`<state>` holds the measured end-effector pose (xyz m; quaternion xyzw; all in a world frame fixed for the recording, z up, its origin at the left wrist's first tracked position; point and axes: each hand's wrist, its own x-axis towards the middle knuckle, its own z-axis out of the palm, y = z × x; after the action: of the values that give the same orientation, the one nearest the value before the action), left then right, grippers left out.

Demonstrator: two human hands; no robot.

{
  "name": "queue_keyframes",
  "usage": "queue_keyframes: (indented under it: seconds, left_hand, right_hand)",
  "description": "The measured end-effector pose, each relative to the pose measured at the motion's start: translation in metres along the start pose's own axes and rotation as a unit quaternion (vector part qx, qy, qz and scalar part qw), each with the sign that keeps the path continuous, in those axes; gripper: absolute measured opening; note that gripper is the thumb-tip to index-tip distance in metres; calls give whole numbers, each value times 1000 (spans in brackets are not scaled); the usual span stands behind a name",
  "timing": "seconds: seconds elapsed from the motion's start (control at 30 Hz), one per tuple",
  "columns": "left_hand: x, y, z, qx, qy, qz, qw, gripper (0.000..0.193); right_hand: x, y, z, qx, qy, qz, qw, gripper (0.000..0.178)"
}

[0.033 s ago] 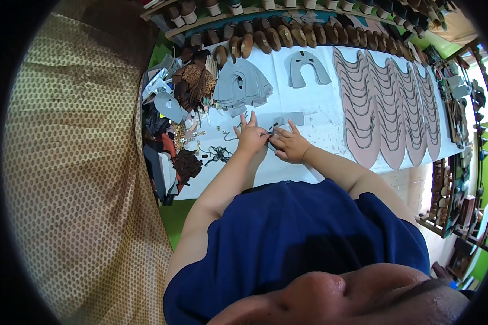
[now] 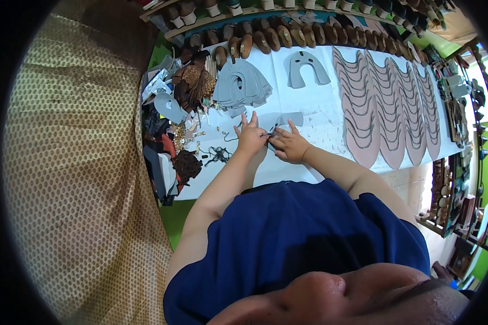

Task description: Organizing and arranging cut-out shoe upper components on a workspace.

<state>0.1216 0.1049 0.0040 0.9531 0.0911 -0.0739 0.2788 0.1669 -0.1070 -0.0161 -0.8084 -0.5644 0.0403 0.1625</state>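
In front of me on the white table, both hands meet over a grey cut shoe piece (image 2: 291, 118) with dark marks or slots near my fingers. My left hand (image 2: 250, 138) pinches with thumb and a finger at its near edge, its other fingers spread upward. From the right, my right hand (image 2: 290, 146) presses its fingertips at the same spot, thumb low. A small dark strip (image 2: 273, 130) shows between the fingertips; its exact shape is too small to tell. Beyond them lie a stack of grey shoe pieces (image 2: 255, 89) and a single grey U-shaped piece (image 2: 309, 67).
Long rows of overlapping pinkish pieces with dark edging (image 2: 360, 135) cover the table's right side. Wooden shoe lasts (image 2: 274, 39) line the back. At left are brown scraps (image 2: 187, 165), gold fittings (image 2: 179, 132) and a tangled black cord (image 2: 218, 155). A patterned curtain (image 2: 87, 162) hangs left.
The grey piece has shifted slightly between my hands, and less of its strip shows beyond my fingers. My hands have hardly moved.
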Motion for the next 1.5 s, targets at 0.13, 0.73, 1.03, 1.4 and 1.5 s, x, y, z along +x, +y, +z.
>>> queue_keyframes:
  seconds: [0.13,0.73,1.03,1.4,1.5]
  left_hand:
    - [1,0,-11,26,-59,7,998,17]
    - [1,13,-4,104,-13,10,994,20]
    - [7,17,-7,86,-28,5,996,9]
    - [10,14,-4,86,-36,21,995,7]
    - [10,14,-3,94,-30,27,995,8]
  right_hand:
    - [0,-2,-7,16,-26,5,1000,50]
    - [-11,-5,-8,-6,110,-5,994,37]
    - [-9,-4,-9,-1,131,-18,991,35]
    - [-12,-5,2,-18,168,23,985,34]
    - [-12,-2,5,-36,189,5,981,33]
